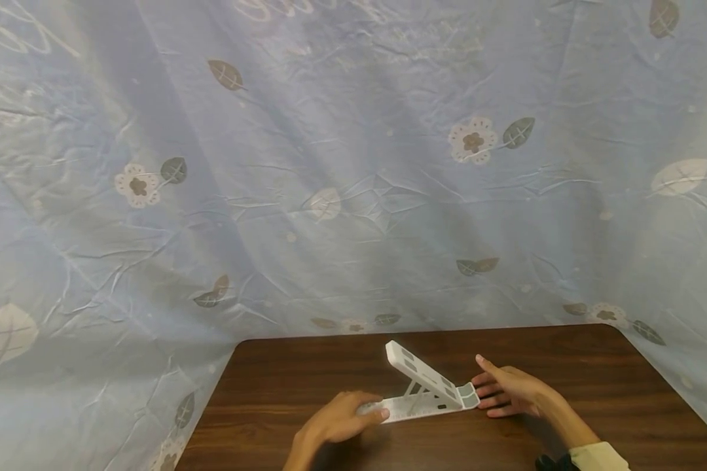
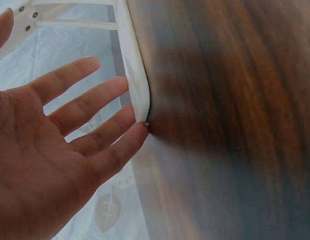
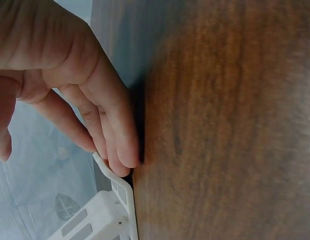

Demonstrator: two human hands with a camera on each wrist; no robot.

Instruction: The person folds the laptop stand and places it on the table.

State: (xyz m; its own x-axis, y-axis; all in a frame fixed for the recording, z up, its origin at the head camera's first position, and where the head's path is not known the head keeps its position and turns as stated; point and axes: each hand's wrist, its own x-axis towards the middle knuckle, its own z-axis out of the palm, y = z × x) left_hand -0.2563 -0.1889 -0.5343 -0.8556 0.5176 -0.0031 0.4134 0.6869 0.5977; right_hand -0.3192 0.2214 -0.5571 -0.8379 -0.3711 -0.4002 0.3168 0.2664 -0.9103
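A white folding phone or tablet stand (image 1: 427, 392) is on the table, its upper plate tilted up on thin struts over a flat base. Grey pads line the plate and the small lip at its right end. My left hand (image 1: 344, 416) is at the base's left end; in the left wrist view its fingers (image 2: 102, 137) are spread, tips against the base's end. At the opposite end, my right hand (image 1: 515, 391) has its fingers extended, thumb raised apart. The right wrist view shows those fingertips (image 3: 126, 152) right at the stand's curved lip (image 3: 115, 177).
A dark brown wood-grain table (image 1: 306, 366) with rounded far corners lies under the stand. Behind and beside it hangs a pale blue curtain (image 1: 353, 163) printed with leaves and flowers. A light sleeve (image 1: 598, 456) and a black band (image 1: 554, 463) show at my right wrist.
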